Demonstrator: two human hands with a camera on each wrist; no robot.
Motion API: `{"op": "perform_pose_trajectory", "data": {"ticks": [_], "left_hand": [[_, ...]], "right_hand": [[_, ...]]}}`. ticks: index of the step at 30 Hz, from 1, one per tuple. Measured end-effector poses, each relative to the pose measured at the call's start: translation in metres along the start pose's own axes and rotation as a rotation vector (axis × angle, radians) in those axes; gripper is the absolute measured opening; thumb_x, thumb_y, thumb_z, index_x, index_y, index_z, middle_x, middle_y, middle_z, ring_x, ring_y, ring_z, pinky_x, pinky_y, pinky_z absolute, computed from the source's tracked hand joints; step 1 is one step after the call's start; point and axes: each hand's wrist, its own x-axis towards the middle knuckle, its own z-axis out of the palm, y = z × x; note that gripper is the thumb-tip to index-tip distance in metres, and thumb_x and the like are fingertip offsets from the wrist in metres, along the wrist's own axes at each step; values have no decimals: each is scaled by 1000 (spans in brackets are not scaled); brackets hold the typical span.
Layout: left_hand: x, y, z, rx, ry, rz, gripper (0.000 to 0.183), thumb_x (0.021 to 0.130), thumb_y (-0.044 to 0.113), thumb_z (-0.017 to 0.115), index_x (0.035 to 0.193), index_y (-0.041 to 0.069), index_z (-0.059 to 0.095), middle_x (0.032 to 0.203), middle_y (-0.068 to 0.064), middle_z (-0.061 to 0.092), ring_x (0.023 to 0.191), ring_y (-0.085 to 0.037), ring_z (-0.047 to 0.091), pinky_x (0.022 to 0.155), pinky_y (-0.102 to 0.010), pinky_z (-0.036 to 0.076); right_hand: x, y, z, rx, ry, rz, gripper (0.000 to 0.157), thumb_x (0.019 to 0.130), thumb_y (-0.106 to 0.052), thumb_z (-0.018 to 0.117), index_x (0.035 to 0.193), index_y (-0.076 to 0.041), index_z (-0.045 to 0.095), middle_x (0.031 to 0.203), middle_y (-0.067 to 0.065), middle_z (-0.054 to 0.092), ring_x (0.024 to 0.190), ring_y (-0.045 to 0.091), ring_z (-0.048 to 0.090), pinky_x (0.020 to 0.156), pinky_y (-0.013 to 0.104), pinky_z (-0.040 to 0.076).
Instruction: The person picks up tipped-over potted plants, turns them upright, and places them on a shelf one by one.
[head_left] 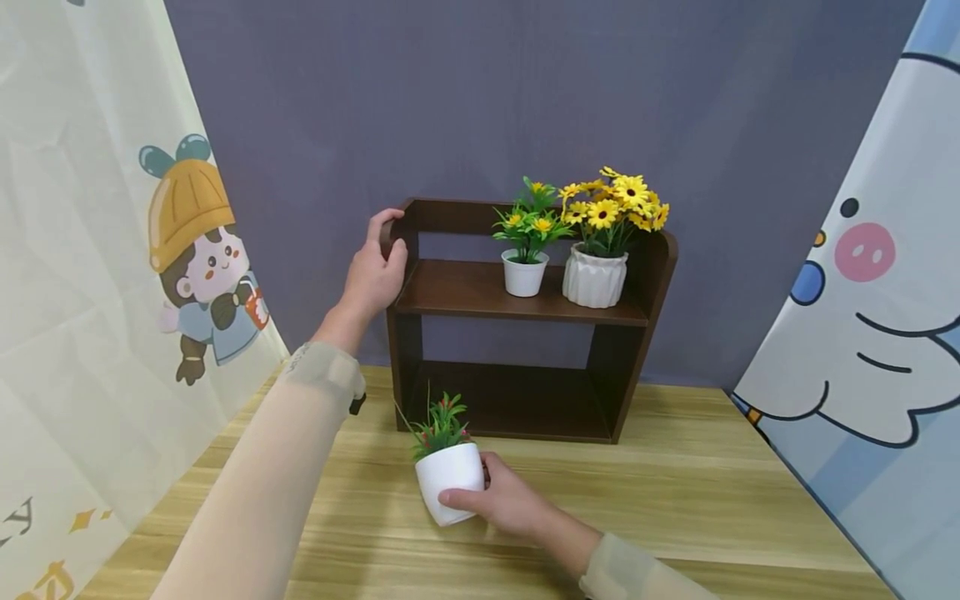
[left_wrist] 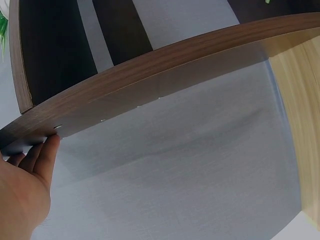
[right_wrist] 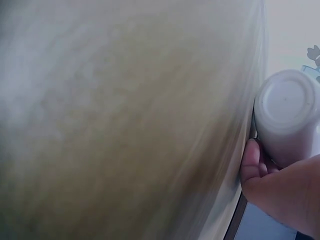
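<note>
My left hand [head_left: 377,271] grips the upper left side of a dark brown two-tier wooden shelf [head_left: 457,287]. In the left wrist view its fingertips [left_wrist: 48,152] press on the outer face of the side panel. My right hand [head_left: 510,498] holds a white pot [head_left: 452,477] from its right side, thumb across the front. Green leaves with small red blooms [head_left: 441,423] stand in this pot, which tilts to the left in front of the shelf. The right wrist view shows the pot's round underside [right_wrist: 287,102], away from the tabletop.
On the upper tier, a small white pot [head_left: 524,275] with yellow-flowered greenery stands beside a ribbed white pot [head_left: 595,279] of yellow daisies. The shelf rests on a wood-grain table [head_left: 697,483]. A grey curtain [head_left: 480,100] hangs behind, with printed cloths [head_left: 82,208] at both sides.
</note>
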Motion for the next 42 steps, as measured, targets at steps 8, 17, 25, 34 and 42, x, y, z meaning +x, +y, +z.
{"op": "perform_pose_trajectory", "data": {"ticks": [8,17,25,34,42], "left_hand": [[0,1,1,0,-7,4,48,114,36,41,162,42,36,72,-6,48,61,-27,50,61,-41,43],[-1,-1,0,6,-14,10,49,115,34,40,163,39,35,67,-3,46,56,-25,46,57,-41,42],[-1,-3,-1,0,-27,8,48,115,34,39,163,38,34,64,-4,45,51,-23,42,53,-40,39],[-1,-2,-1,-4,-20,7,48,115,35,39,163,41,34,65,-2,46,53,-22,45,55,-41,41],[-2,-1,-1,-8,-24,9,49,115,36,40,163,41,34,67,-4,47,54,-24,46,55,-40,42]], "right_hand": [[-3,0,-3,19,-18,-2,88,91,-31,89,153,11,43,129,17,70,118,29,69,98,43,58],[-8,1,-5,43,-28,-18,89,90,-27,89,155,10,41,132,19,69,122,32,69,103,49,59],[-7,2,-5,73,-14,-3,92,89,-21,89,158,8,36,135,20,66,123,33,69,107,53,58],[-5,4,-6,73,-12,-18,92,86,-19,91,157,3,37,139,18,64,123,30,67,105,47,58],[-5,4,-7,93,-27,-27,98,85,-16,93,161,1,33,145,19,60,129,32,65,110,51,56]]}}
